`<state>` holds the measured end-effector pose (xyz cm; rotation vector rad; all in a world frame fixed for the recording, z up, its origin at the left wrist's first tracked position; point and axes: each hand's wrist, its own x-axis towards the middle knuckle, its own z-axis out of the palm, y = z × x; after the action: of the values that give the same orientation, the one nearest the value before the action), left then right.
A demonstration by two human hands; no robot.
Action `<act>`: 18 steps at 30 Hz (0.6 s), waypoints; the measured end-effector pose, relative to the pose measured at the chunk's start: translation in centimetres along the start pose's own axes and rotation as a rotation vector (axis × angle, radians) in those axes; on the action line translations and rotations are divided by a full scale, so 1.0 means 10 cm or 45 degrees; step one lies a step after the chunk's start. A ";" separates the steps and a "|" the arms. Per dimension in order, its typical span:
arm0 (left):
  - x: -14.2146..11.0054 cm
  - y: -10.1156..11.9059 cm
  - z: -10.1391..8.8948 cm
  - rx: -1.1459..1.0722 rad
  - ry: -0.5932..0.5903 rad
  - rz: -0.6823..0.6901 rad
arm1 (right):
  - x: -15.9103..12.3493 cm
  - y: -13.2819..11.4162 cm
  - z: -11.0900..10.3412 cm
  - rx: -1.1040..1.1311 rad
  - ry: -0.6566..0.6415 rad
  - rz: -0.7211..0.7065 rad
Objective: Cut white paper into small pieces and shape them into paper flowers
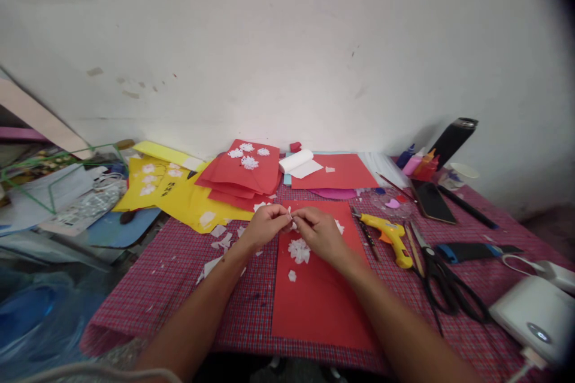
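Both my hands meet over the top of a red paper sheet (pixel 314 299) lying on a checked cloth. My left hand (pixel 265 224) and my right hand (pixel 320 228) are closed in pinches on a small white tissue piece (pixel 291 215) held between their fingertips. Just below the hands, a crumpled white tissue flower (pixel 299 249) rests on the red sheet, with a smaller white scrap (pixel 291 276) under it. Several white scraps (pixel 220 242) lie on the cloth to the left of my left hand.
A yellow glue gun (pixel 392 236), black scissors (pixel 442 284), a white power bank (pixel 534 317), a tissue roll (pixel 296 161), glue bottles (pixel 417 163) and a black flask (pixel 453 137) lie right and behind. Red sheets with white flowers (pixel 245 170) and yellow sheets (pixel 179 191) lie left. A white wall stands behind.
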<state>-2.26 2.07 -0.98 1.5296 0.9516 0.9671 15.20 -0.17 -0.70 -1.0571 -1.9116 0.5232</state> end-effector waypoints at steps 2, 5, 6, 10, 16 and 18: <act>0.00 0.01 0.00 0.008 0.008 0.002 | 0.00 0.00 0.00 -0.002 0.001 -0.005; 0.00 0.02 0.00 0.011 0.010 0.002 | 0.00 0.00 0.00 -0.011 0.007 -0.002; 0.00 0.01 0.00 0.009 0.008 0.001 | -0.01 0.00 0.00 -0.013 0.007 -0.001; 0.00 0.00 0.00 0.002 0.015 0.004 | -0.01 0.00 0.01 0.002 -0.004 -0.012; 0.00 0.00 0.00 0.006 0.007 0.018 | -0.01 0.01 0.00 -0.039 0.000 -0.032; 0.00 0.01 0.00 0.002 0.008 0.004 | -0.01 0.01 0.00 -0.049 -0.001 -0.039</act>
<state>-2.27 2.06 -0.92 1.5308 0.9545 0.9739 15.26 -0.20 -0.79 -1.0502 -1.9424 0.4715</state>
